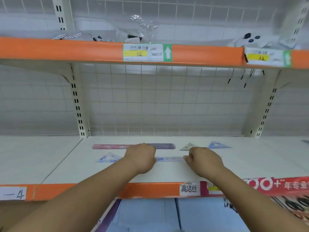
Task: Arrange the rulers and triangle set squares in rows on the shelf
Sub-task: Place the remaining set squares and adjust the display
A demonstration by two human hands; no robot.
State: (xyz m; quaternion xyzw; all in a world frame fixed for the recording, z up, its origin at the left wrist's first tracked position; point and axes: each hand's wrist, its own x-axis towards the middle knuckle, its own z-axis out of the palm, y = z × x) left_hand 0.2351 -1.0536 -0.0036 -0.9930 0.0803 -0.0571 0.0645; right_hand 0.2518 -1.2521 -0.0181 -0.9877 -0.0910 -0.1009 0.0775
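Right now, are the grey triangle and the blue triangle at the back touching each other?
Apart. The head view shows bare white shelf between the grey triangle and the blue triangle.

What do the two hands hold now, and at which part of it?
One clear ruler lying on the shelf: the left hand grips its left end, the right hand pinches its right end.

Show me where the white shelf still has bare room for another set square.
Bare: the shelf front strip along the orange edge; left of the pink ruler and left blue set square; right of the right blue set square. Crowded: the middle, around the clear ruler and grey set square.
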